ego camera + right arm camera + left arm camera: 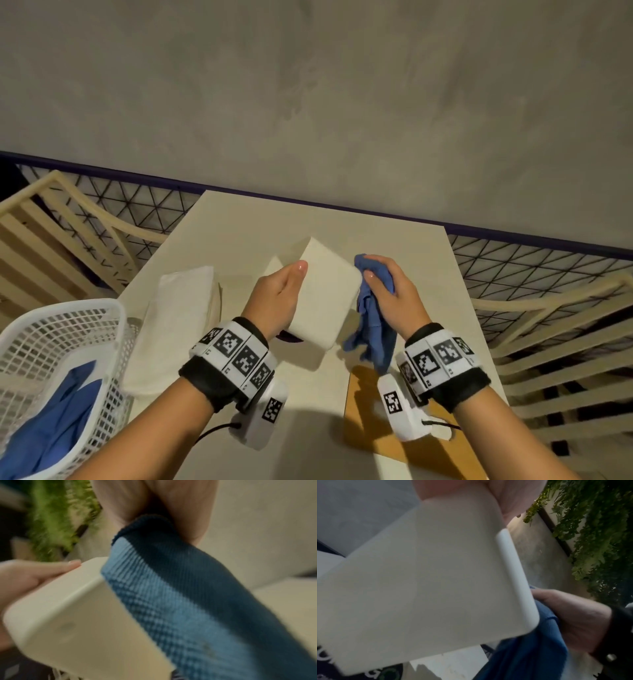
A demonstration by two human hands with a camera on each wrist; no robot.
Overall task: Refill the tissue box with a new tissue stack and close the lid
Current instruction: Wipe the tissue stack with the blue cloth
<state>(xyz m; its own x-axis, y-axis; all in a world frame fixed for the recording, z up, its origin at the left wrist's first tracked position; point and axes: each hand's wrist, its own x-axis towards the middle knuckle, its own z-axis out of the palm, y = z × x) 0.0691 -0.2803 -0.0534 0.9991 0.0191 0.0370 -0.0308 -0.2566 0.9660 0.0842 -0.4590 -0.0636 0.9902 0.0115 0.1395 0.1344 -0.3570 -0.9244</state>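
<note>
Left hand [277, 294] gripped the tissue box [325, 294], lifted off the surface [308, 394] and tilted, thumb on its top face, fingers hidden underneath. Right hand [390, 294] clutched a blue cloth [371, 329], pressed against the box's right side; cloth tail hung down toward the surface. The box sat between both hands, long axis running from near to far and slightly left. Left hand carried it, so right hand was the free one for wiping.

New tissue stack [178, 322] lay flat on the surface just left of the left hand, well clear of the box, long axis also near-to-far. Left hand was nearer to it. A white basket [68, 329] with more blue fabric stood at near left.

The box opening was not visible in any view; probably facing down or away, could not tell. Lid not identifiable; a wood-toned panel [370, 425] at near right might be it. Wrist views were blurred, showing only box walls and cloth.
</note>
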